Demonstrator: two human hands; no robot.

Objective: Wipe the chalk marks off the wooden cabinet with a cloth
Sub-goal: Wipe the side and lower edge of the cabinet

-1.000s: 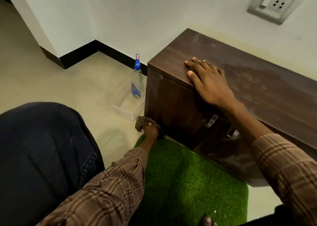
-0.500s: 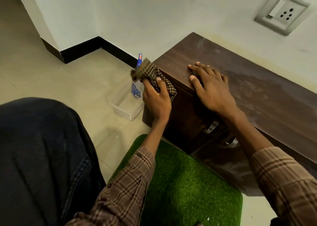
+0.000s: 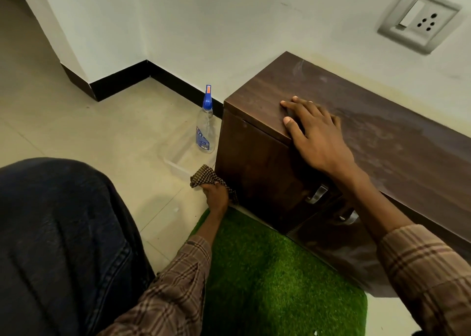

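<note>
Fingers of our left hand [image 3: 216, 195] curl around a bunched brown checked cloth [image 3: 204, 178], a closed grip that presses the fabric against the lower front corner of the wooden cabinet [image 3: 257, 167], low near the floor. Part of the cloth sticks up above our knuckles and part trails down beside the cabinet's base. Our right hand [image 3: 316, 134] lies flat on the cabinet's top near its left end, its grip released, fingers straight and spread, the thumb at the front edge. Pale chalky smears [image 3: 387, 142] show on the top just to the right of that hand. Two metal handles [image 3: 317, 194] sit on the cabinet's front below our right forearm. A clear spray bottle [image 3: 204, 129] with a blue nozzle stands on the tiled floor just left of the cabinet, in a clear shallow tray. A green grass mat [image 3: 275, 279] lies in front of the cabinet, under our left forearm, and our knee in dark denim [image 3: 58, 246] fills the lower left.
</note>
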